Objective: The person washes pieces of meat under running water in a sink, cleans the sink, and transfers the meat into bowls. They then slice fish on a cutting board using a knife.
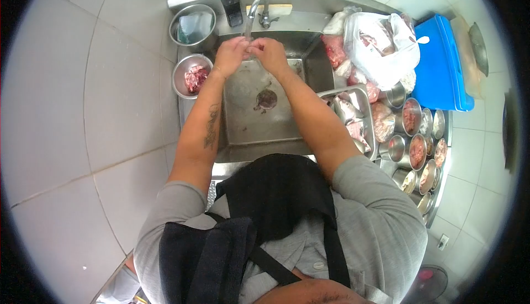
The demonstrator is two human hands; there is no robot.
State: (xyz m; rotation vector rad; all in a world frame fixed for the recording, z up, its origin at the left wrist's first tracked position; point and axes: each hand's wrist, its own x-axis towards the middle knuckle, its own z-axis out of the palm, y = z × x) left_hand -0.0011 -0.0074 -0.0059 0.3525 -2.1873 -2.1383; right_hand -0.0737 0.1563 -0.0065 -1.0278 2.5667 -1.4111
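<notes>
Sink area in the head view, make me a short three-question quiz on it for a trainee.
1. Short answer: the left hand and right hand come together just below the spout of which fixture?
2. True or false: the blue container stands to the left of the sink.
3. Fill in the blank: of the two metal bowls on the left, the nearer bowl holds pieces of ____.

Key: 1. The faucet. 2. False; the blue container is on the right. 3. Raw meat.

Silver faucet (252, 13), pinkish-red meat (196, 77), white bag (386, 66), blue container (436, 66)
</notes>
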